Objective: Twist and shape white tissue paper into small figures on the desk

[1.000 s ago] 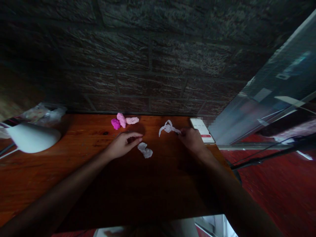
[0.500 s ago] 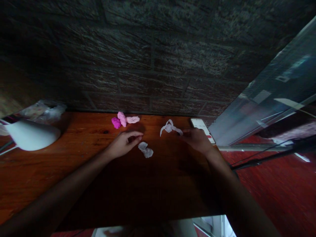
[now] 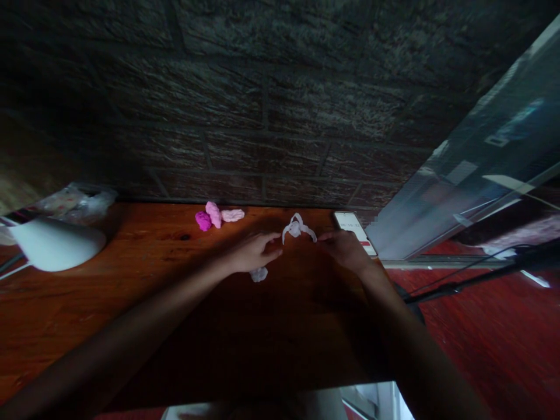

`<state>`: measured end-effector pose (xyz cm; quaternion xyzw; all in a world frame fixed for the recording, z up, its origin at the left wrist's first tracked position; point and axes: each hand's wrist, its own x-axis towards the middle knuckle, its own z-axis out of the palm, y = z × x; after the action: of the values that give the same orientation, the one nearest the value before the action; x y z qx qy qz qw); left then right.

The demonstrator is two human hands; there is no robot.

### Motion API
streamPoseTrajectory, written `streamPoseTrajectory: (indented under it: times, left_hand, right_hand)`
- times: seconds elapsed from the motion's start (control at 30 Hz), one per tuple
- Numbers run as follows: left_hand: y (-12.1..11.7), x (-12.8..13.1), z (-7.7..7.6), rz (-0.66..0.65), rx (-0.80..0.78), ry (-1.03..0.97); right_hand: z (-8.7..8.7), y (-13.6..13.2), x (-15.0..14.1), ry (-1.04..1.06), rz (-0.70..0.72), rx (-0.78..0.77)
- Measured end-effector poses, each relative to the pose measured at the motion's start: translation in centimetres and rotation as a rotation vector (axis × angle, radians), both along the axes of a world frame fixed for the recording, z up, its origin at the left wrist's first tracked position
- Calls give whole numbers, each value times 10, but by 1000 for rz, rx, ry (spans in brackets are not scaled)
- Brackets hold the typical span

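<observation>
A small pale, crumpled piece with three strip-like arms (image 3: 294,228), its material unclear, lies on the wooden table (image 3: 280,326) between my hands. My left hand (image 3: 254,253) reaches in from the left, thumb and forefinger apart, the tips near the piece's left arm and nothing held. Under that hand a translucent whitish lump (image 3: 259,274) is partly covered. At the other side my right hand (image 3: 347,249) has its fingertips just beside the end of the right arm, slightly apart from it; its fingers are in shadow and seem loosely parted.
Toward the wall rest a magenta lump (image 3: 203,220), a pink lump (image 3: 214,214) and a paler pink lump (image 3: 233,216). A phone (image 3: 366,248) lies by the right table edge. On the left are a white cone-shaped object (image 3: 59,242) and a clear plastic bag (image 3: 94,201). A brick wall (image 3: 280,116) stands behind.
My left hand has moved right to the three-armed piece, now partly covering the whitish lump. My right fingertips have come off the piece's right arm, which has bent downward.
</observation>
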<state>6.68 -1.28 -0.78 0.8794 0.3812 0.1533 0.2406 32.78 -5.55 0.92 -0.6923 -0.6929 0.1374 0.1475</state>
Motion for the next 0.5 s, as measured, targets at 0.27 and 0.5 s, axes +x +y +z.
streamPoseTrajectory:
  times: [0.27,0.5]
  left_hand:
    - [1,-8,-4,-20,-1,-111]
    - [8,-60,0,16,-31,-140]
  right_hand:
    - [2,-2,3,-2,8,-12]
    - [11,-5,14,-33,-48,-30]
